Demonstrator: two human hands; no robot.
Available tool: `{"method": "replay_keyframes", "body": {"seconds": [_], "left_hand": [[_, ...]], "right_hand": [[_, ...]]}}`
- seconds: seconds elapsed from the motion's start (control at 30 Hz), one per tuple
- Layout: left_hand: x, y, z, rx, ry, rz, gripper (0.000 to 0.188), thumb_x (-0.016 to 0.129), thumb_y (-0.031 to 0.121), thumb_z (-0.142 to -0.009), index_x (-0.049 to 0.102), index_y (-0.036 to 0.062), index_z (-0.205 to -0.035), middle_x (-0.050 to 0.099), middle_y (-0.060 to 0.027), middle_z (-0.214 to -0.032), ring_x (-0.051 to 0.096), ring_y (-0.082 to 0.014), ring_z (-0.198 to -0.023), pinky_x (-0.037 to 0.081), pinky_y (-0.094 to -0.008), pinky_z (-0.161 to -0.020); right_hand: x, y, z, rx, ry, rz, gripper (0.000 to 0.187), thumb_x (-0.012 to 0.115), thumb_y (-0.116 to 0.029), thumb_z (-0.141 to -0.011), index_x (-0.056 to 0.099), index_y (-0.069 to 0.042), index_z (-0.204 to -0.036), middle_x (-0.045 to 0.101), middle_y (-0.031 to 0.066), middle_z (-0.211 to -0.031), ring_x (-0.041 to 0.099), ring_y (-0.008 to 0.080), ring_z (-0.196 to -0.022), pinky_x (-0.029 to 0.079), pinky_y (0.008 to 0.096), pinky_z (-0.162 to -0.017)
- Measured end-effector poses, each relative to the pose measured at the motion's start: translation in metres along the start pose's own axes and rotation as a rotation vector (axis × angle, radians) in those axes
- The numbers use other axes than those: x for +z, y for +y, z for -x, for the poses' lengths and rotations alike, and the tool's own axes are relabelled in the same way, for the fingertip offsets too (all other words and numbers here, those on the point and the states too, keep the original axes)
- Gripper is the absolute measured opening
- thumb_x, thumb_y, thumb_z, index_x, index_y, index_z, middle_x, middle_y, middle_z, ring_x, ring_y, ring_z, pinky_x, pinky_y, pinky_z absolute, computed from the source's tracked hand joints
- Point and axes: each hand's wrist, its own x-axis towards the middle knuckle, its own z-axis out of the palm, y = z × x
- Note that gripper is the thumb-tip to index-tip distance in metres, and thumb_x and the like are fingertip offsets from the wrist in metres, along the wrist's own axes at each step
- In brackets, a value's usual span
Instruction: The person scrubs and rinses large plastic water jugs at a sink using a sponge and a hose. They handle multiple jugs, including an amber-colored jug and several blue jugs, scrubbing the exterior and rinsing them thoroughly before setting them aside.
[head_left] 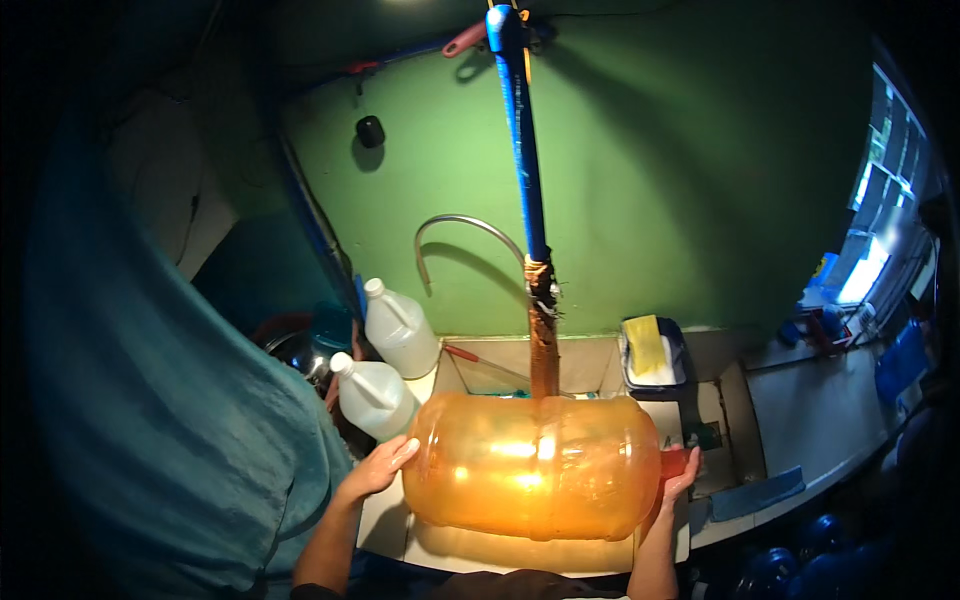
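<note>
A large translucent orange water jug lies on its side across the front of the tiled counter, between my two hands. My left hand is pressed against its left end, with the thumb along the edge and the other fingers partly hidden. At the right end, my right hand cups the jug's short neck, where a red part shows against the fingers. Light shines through the jug's wall. Whether its underside rests on the counter is hard to tell.
Two white plastic jugs stand behind my left hand. A blue post and a curved metal faucet rise behind the basin. A container with a yellow sponge sits back right. A teal curtain hangs at left.
</note>
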Motion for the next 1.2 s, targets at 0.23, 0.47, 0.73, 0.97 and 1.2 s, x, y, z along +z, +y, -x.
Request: {"method": "replay_keyframes", "body": {"seconds": [0.23,0.47,0.73,0.97,1.2], "left_hand": [[0.089,-0.12,-0.14,0.059,0.428,0.566,0.042,0.077,0.02,-0.091,0.06,-0.0012,-0.123,0.071,-0.0096,-0.099,0.07,-0.0177,-0.089,0.056,-0.0274,-0.085],[0.187,-0.111,-0.294,-0.165,-0.064,0.968,0.077,0.05,0.069,-0.094,0.042,0.0147,-0.148,0.05,-0.0136,-0.145,0.052,-0.0319,-0.13,0.039,-0.0499,-0.111],[0.217,-0.058,-0.27,-0.187,-0.551,1.258,0.069,0.052,0.059,-0.097,0.046,0.011,-0.145,0.055,-0.0121,-0.137,0.055,-0.0316,-0.124,0.045,-0.0507,-0.105],[0.112,-0.062,-0.209,-0.143,0.022,0.727,0.04,0.055,0.035,-0.098,0.06,0.0081,-0.128,0.07,-0.008,-0.113,0.069,-0.0268,-0.101,0.057,-0.0458,-0.086],[0.066,-0.015,-0.181,0.234,0.119,0.476,0.035,0.061,0.021,-0.094,0.061,0.0008,-0.122,0.069,-0.009,-0.112,0.069,-0.0196,-0.099,0.057,-0.0344,-0.085]], "right_hand": [[0.114,-0.128,0.069,-0.452,-0.357,0.181,0.038,0.068,-0.036,-0.077,0.056,-0.009,-0.102,0.052,0.0043,-0.093,0.052,0.0169,-0.084,0.045,0.0315,-0.076],[0.127,-0.241,0.081,-0.735,-0.336,0.305,0.046,0.059,-0.044,-0.078,0.056,-0.005,-0.103,0.052,0.0065,-0.089,0.049,0.0182,-0.078,0.043,0.031,-0.07],[0.107,-0.231,0.064,-0.807,-0.344,0.076,0.033,0.059,-0.031,-0.084,0.059,-0.007,-0.107,0.06,0.0078,-0.1,0.057,0.0219,-0.088,0.05,0.0365,-0.078],[0.114,-0.151,0.04,-0.712,-0.355,0.256,0.033,0.067,-0.024,-0.071,0.059,-0.004,-0.096,0.059,0.0086,-0.088,0.059,0.0192,-0.083,0.051,0.0336,-0.078],[0.154,0.069,0.039,-0.065,-0.603,0.498,0.035,0.082,-0.008,-0.075,0.064,-0.005,-0.105,0.065,0.0037,-0.097,0.064,0.0131,-0.089,0.055,0.0311,-0.081]]}}
